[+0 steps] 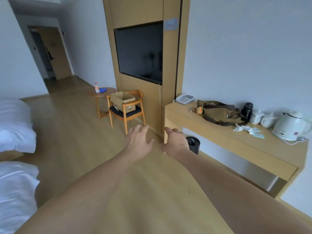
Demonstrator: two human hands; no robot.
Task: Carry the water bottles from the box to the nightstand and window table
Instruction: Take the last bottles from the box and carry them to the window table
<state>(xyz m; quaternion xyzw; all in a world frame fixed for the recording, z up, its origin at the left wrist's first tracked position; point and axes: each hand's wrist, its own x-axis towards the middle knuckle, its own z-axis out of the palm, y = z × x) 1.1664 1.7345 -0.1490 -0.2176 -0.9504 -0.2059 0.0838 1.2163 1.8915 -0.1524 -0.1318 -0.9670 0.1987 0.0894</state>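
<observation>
Both hands out front, left hand (pixel 139 140) and right hand (pixel 175 142), grip apart, holding nothing. Open box (pixel 122 101) sits on chair (pixel 128 114), well apart from hands. One bottle (pixel 97 88) on round worktop (pixel 108 92).

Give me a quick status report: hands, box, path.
Left hand and right hand open, empty. Box open on chair, ahead. Floor path unobstructed.
</observation>
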